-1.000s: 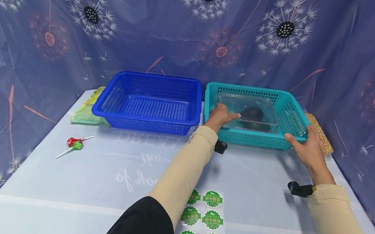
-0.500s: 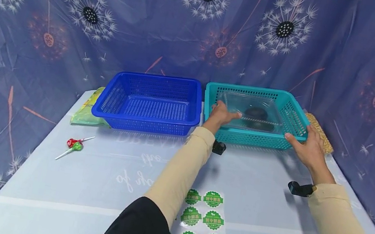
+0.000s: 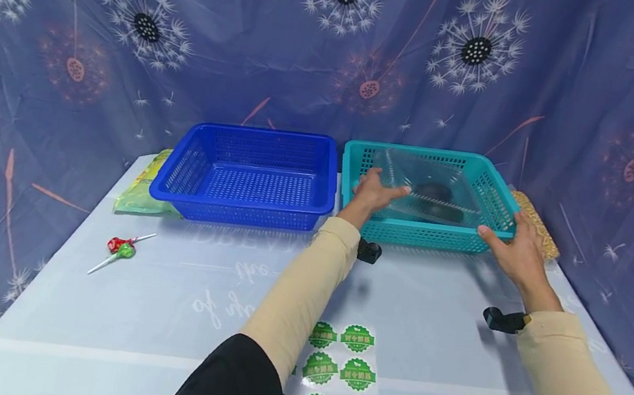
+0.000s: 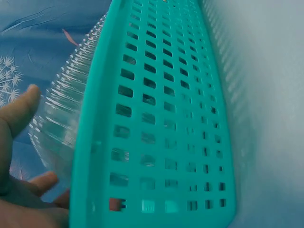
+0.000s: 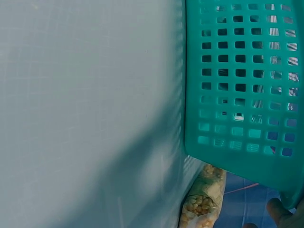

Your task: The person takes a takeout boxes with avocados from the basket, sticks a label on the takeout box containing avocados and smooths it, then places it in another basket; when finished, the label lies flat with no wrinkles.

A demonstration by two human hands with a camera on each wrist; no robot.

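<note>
A clear plastic container (image 3: 417,165) with ribbed edges lies in the teal basket (image 3: 430,237), its left end tilted up. My left hand (image 3: 373,198) holds that end, reaching over the front rim. In the left wrist view, the thumb is on one side of the clear container (image 4: 64,111) and the fingers are at its lower end, partly hidden by the rim. Dark rounded shapes (image 3: 434,202) show through the plastic. My right hand (image 3: 524,254) grips the basket's front right corner, thumb inside the rim; only its fingertips (image 5: 278,211) show in the right wrist view.
A blue basket (image 3: 247,215) stands left of the teal one, before a green-yellow bag (image 3: 141,193). Two lollipops (image 3: 122,249) lie at the left. A sheet of green stickers (image 3: 345,384) lies in front. A bag of yellowish kernels (image 3: 538,224) sits behind the right hand.
The clear container has shifted slightly right, and its left end has tipped upward in my left hand. The right hand has stayed at the basket corner.
</note>
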